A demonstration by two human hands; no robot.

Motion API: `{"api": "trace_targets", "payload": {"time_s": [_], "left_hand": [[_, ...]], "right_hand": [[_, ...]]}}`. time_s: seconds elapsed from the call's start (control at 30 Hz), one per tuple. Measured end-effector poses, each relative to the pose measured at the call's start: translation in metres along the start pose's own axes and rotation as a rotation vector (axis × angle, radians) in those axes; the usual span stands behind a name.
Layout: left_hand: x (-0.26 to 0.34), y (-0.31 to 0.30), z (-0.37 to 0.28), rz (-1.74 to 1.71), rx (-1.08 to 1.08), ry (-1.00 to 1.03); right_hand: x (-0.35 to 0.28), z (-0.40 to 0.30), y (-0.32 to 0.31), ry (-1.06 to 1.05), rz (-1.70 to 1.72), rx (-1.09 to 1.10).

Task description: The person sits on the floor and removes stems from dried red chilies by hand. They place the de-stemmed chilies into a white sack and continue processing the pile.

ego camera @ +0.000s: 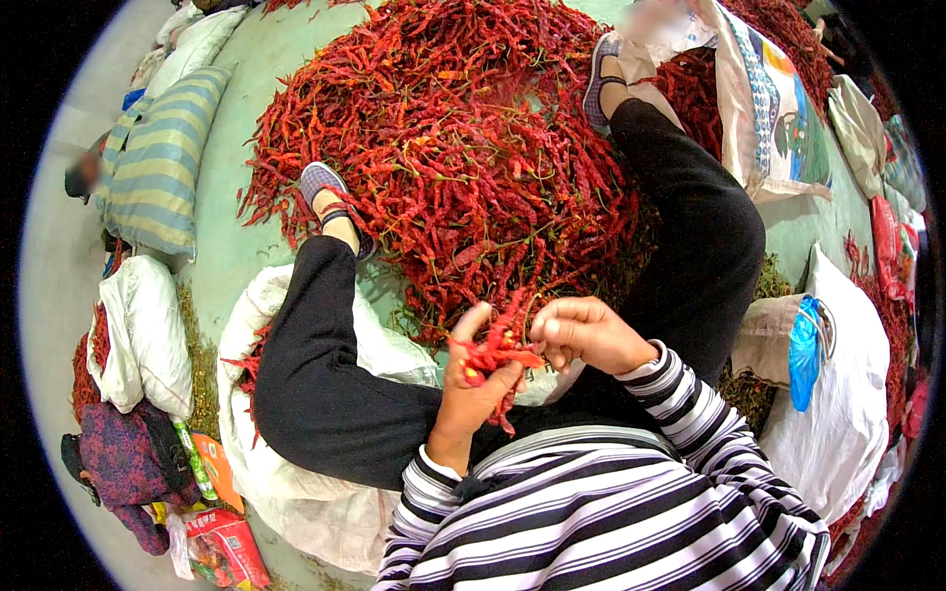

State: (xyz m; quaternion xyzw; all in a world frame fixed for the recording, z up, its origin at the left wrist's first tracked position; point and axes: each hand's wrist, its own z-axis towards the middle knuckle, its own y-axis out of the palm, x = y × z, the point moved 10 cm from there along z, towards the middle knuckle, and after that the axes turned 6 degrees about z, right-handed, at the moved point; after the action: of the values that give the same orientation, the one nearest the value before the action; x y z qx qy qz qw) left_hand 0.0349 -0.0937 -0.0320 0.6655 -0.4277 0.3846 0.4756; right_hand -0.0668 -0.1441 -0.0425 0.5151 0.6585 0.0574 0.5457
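Note:
A loose bunch of dried red chillies rests in my left hand, which has its thumb curled over it. At the bunch's right edge, my right hand has thumb and forefinger pinched at a thin chilli stem; the fingertips partly hide it. Just beyond both hands spreads a big heap of dried red chillies, many with pale stems attached. My black-trousered legs lie to either side of it, one shoe against its left edge. A white woven sack holding some chillies lies under my left leg.
An upright printed sack stands at the far right. To the right are a white sack and a blue plastic bag. At left lie a striped stuffed sack, a white sack and a red packet. Other people are partly visible.

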Motion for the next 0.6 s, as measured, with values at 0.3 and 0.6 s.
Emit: {"api": "trace_targets", "payload": {"time_s": [0.3, 0.6], "left_hand": [[-0.012, 0.001, 0.002, 0.212, -0.013, -0.062], [-0.012, -0.002, 0.002, 0.181, 0.050, -0.037]], "right_hand": [[0.007, 0.005, 0.000, -0.017, -0.382, -0.063], [-0.016, 0.004, 0.010, -0.345, -0.554, -0.083]]}}
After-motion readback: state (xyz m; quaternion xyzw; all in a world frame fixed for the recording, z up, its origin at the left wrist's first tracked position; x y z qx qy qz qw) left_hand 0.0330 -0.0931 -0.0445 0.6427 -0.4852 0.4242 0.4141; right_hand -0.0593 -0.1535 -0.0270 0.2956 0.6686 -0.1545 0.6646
